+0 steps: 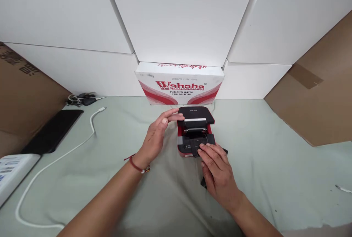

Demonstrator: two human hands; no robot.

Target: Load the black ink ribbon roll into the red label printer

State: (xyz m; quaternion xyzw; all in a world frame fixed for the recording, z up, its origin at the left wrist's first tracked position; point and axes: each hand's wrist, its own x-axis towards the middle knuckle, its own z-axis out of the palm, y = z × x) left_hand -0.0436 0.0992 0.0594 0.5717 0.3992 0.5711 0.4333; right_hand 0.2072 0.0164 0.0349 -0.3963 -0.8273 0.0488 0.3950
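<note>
My left hand (156,134), fingers spread, touches the raised lid of the small red-and-black plastic printer (194,131) lying mid-table straight ahead, while my right hand (217,171) presses flat on its nearer front edge.

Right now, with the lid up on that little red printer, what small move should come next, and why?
Probably swing the lid down shut. It stands open over the printer, the left hand already has fingertips at its edge, and the right hand rests on the front, steadying the body.
</note>
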